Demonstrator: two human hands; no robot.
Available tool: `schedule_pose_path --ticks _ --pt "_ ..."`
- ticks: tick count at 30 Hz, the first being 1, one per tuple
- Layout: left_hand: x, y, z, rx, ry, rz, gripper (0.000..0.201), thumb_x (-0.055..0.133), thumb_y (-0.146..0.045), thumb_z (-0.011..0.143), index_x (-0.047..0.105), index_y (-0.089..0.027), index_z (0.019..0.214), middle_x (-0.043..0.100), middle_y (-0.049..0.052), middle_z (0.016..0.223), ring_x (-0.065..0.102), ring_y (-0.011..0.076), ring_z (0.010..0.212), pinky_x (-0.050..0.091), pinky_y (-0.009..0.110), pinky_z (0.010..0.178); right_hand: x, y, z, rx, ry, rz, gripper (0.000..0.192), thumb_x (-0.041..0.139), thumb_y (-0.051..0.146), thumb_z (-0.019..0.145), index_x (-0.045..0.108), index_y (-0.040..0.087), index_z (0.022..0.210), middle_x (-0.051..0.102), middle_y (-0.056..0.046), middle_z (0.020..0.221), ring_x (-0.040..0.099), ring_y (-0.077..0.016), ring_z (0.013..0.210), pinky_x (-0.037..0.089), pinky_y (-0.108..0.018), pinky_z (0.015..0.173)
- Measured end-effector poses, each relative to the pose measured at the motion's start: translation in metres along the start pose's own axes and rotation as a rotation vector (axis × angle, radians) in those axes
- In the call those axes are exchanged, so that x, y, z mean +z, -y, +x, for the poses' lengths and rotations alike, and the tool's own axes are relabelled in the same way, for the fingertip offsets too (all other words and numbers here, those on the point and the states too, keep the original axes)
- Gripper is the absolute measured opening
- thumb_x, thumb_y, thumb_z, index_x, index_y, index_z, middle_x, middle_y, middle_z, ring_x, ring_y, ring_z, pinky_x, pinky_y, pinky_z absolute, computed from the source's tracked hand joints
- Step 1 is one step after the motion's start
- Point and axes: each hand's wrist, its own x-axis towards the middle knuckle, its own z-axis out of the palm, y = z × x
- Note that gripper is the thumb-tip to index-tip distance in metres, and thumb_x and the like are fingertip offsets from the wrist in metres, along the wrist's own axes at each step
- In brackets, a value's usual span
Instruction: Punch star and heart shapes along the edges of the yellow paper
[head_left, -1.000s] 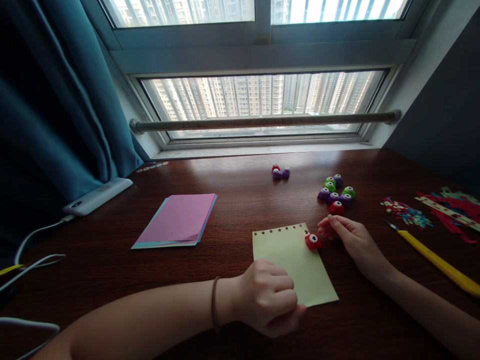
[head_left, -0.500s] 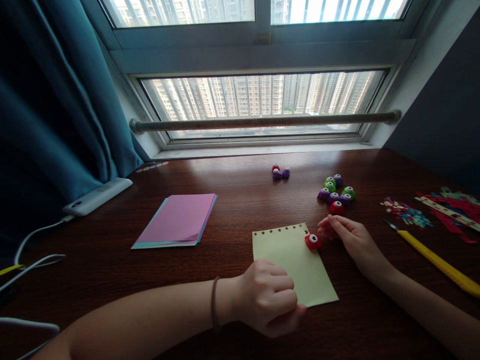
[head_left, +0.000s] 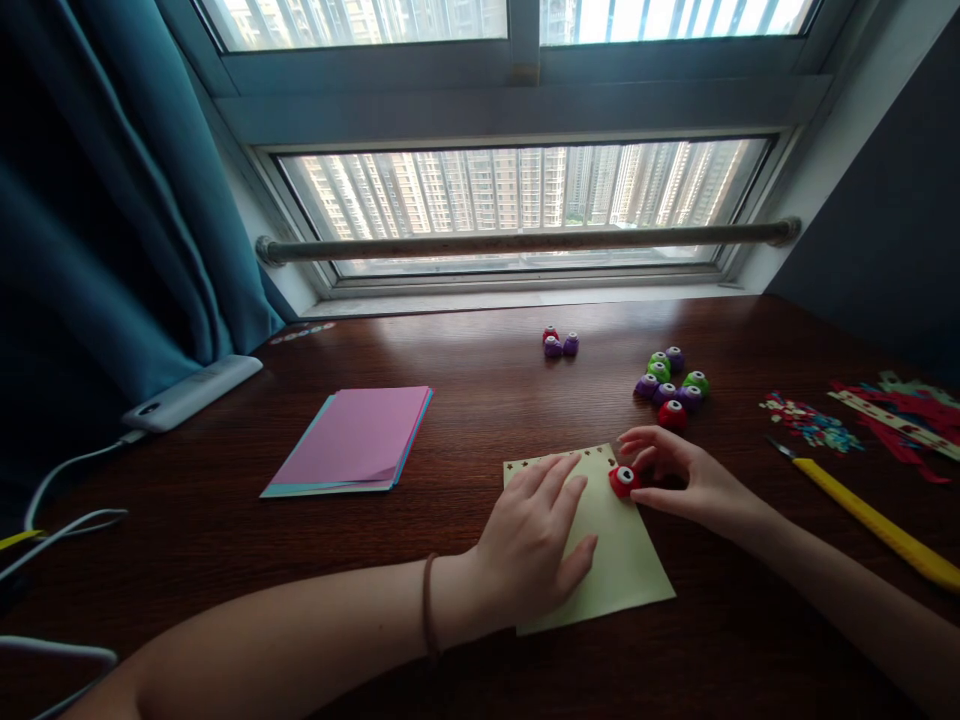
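Left hand [head_left: 536, 545] now flat on paper [head_left: 622, 560]

Matt yellow paper sheet [head_left: 615, 560] on glossy dark wood table [head_left: 465, 400]; shiny plastic red punch [head_left: 624, 481].

No legible text in frame.
Checked the yellow paper sheet [head_left: 607, 560], the red punch [head_left: 624, 481], the pink paper stack [head_left: 352, 437], the white power strip [head_left: 191, 392] and the yellow ruler [head_left: 877, 525]: no readable letters, numbers, labels or brand marks showed. Any ruler markings were too small to make out.
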Motion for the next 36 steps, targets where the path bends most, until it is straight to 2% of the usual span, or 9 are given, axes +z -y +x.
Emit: schedule_pose_path --ticks 2,6,17,21,26,30,33,36 --pt "0.003 0.002 0.001 -0.034 0.091 0.013 0.055 0.044 -0.039 0.082 0.037 -0.009 0.127 0.035 0.017 0.138 0.032 0.0301 0.127 0.032 0.046 0.104 -0.001 -0.002 0.001 -0.011 0.040 -0.058 0.053 0.072 0.027 0.064 0.051 0.018 0.112 0.061 -0.007 0.098 0.057 -0.0220 0.089 0.041 -0.036 0.079" --pt "0.006 0.003 0.003 -0.063 0.184 -0.010 0.059 0.041 -0.042 0.084 0.033 -0.007 0.131 0.037 0.017 0.137 0.031 0.0294 0.128 0.030 0.045 0.106 -0.001 -0.006 0.002 -0.002 0.043 -0.083 0.047 0.069 0.031 0.068 0.054 0.018 0.110 0.063 -0.006 0.094 0.058 -0.0224 0.088 0.040 -0.036 0.079" --pt "0.005 0.003 0.004 -0.056 0.209 -0.021 0.055 0.040 -0.043 0.084 0.036 -0.009 0.128 0.037 0.017 0.137 0.032 0.0300 0.128 0.029 0.046 0.106 0.000 -0.009 0.003 0.016 0.010 -0.115 0.040 0.069 0.034 0.070 0.058 0.018 0.105 0.065 -0.005 0.089 0.059 -0.0211 0.085 0.040 -0.032 0.072" --pt "0.004 0.003 0.004 -0.073 0.205 -0.013 0.056 0.043 -0.043 0.083 0.037 -0.011 0.128 0.037 0.016 0.137 0.030 0.0309 0.129 0.027 0.049 0.106 0.003 -0.006 0.001 0.008 -0.009 -0.094 0.045 0.071 0.034 0.067 0.056 0.018 0.107 0.064 -0.006 0.095 0.058 -0.0231 0.089 0.040 -0.034 0.075" --pt "-0.001 0.002 0.004 -0.053 0.086 0.037 0.060 0.046 -0.042 0.081 0.032 -0.012 0.130 0.028 0.014 0.143 0.011 0.0326 0.135 0.019 0.057 0.107 0.011 -0.009 0.008 -0.022 -0.182 0.093 0.040 0.058 0.043 0.079 0.052 0.018 0.109 0.057 -0.010 0.112 0.055 -0.0233 0.101 0.045 -0.037 0.084" --pt "-0.012 0.000 0.013 0.006 -0.080 -0.017 0.055 0.045 -0.035 0.084 0.030 -0.011 0.130 0.025 0.013 0.144 0.007 0.0270 0.137 0.017 0.052 0.110 0.016 -0.021 0.015 -0.127 -0.270 -0.110 0.037 0.054 0.042 0.081 0.053 0.017 0.109 0.052 -0.010 0.115 0.047 -0.0237 0.110 0.034 -0.042 0.099" --pt "-0.025 -0.007 0.039 0.065 -0.174 -0.118 0.049 0.044 -0.032 0.086 0.032 -0.010 0.128 0.027 0.013 0.143 0.007 0.0243 0.137 0.019 0.048 0.111 0.019 -0.025 0.018 -0.178 -0.317 -0.149 0.037 0.058 0.038 0.077 0.057 0.016 0.106 0.054 -0.011 0.110 0.046 -0.0250 0.109 0.033 -0.043 0.099" --pt "-0.028 -0.020 0.080 0.180 -0.210 -0.196 0.048 0.043 -0.035 0.086 0.035 -0.009 0.126 0.030 0.014 0.142 0.009 0.0232 0.137 0.018 0.045 0.112 0.023 -0.022 0.022 -0.156 -0.386 0.036 0.030 0.067 0.034 0.066 0.064 0.017 0.091 0.059 -0.011 0.101 0.049 -0.0294 0.104 0.034 -0.045 0.096"
